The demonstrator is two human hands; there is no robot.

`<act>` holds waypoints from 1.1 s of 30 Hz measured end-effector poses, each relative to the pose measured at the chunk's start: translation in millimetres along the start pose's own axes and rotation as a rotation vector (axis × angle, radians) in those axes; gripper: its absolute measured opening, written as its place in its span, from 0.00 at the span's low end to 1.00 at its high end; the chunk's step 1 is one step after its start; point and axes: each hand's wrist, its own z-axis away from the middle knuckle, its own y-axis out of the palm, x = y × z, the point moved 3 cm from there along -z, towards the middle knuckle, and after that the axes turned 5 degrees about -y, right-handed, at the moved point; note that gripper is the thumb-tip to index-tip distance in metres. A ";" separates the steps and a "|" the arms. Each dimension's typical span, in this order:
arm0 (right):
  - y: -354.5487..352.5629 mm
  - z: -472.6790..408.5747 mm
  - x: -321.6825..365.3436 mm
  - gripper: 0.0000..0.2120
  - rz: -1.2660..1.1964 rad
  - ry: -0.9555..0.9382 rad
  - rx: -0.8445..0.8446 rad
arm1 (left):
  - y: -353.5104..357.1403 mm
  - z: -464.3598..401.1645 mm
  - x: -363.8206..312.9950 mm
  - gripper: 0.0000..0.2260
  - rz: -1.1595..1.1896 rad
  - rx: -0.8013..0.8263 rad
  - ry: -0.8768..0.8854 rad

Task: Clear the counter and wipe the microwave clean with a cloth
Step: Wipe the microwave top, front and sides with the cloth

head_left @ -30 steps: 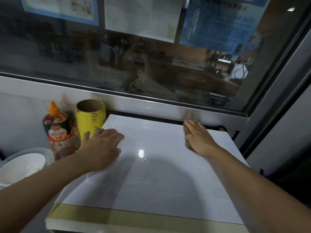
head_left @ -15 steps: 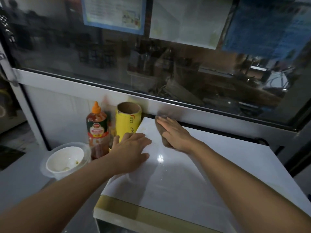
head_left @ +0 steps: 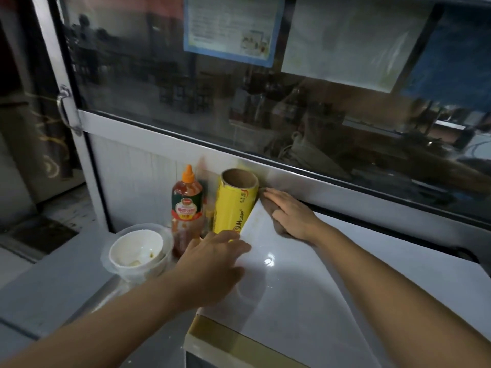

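I see right hand [head_left: 291, 217] flat, fingers straight, pressing cloth [head_left: 276, 224] on microwave [head_left: 345, 288] back-left corner | left hand [head_left: 212, 264] flat on left edge, fingers relaxed | wrap roll [head_left: 236, 205] beside

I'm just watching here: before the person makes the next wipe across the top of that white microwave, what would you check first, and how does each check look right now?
1. Cloth under right hand: ok, a brown cloth shows beneath the flat fingers.
2. Left hand steadying the microwave top: ok, it rests flat on the left edge.
3. Wiping path free: ok, nothing stands on the top.
4. Yellow wrap roll clear of the cloth: not ok, it stands right against the back left corner.
5. Sauce bottle and bowl cleared: not ok, both on the counter.
6. Top clean: cannot tell.
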 end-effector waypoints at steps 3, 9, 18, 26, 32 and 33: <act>3.4 3.9 3.8 0.25 -0.008 -0.021 -0.016 | 0.2 -0.1 1.5 0.21 0.002 0.030 -0.017; 8.1 31.9 21.9 0.25 -0.022 -0.084 0.037 | 0.0 1.5 0.1 0.20 0.022 0.043 -0.044; 24.3 84.6 55.7 0.30 -0.023 -0.310 0.114 | -1.4 43.1 7.6 0.19 0.188 -0.052 -0.106; 18.6 28.5 46.1 0.32 0.033 -0.208 0.046 | -2.7 50.2 7.4 0.19 0.190 -0.032 -0.116; 34.0 68.1 91.9 0.25 -0.010 -0.380 0.049 | -2.9 58.5 4.6 0.19 0.109 -0.116 -0.128; 36.5 80.6 97.9 0.23 -0.025 -0.398 0.049 | -2.7 61.2 3.7 0.18 0.120 -0.139 -0.136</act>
